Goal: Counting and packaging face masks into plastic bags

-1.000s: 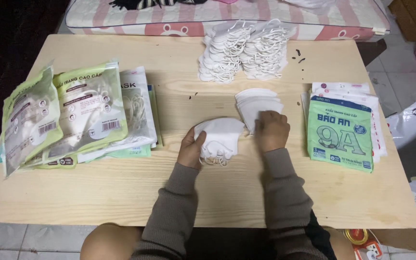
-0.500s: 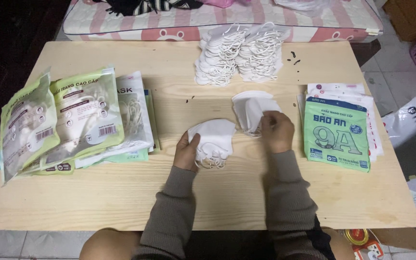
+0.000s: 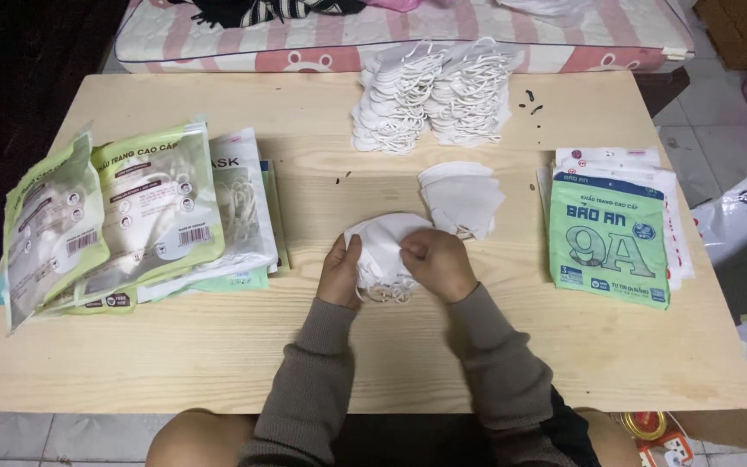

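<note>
Both my hands rest on a small stack of white face masks (image 3: pixel 382 242) at the middle of the wooden table (image 3: pixel 218 346). My left hand (image 3: pixel 341 272) grips the stack's left edge. My right hand (image 3: pixel 436 261) pinches its right side with curled fingers. The masks' ear loops spill out below the stack. A second small pile of white masks (image 3: pixel 462 195) lies just beyond my right hand, untouched.
Two tall heaps of loose white masks (image 3: pixel 434 95) sit at the table's far middle. Filled green and clear mask packets (image 3: pixel 131 216) are piled at the left. Flat green and white packets (image 3: pixel 611 225) are stacked at the right. A striped mattress (image 3: pixel 391 35) lies beyond.
My right hand has left the second pile and come left onto the stack under my left hand. The view has shifted slightly.
</note>
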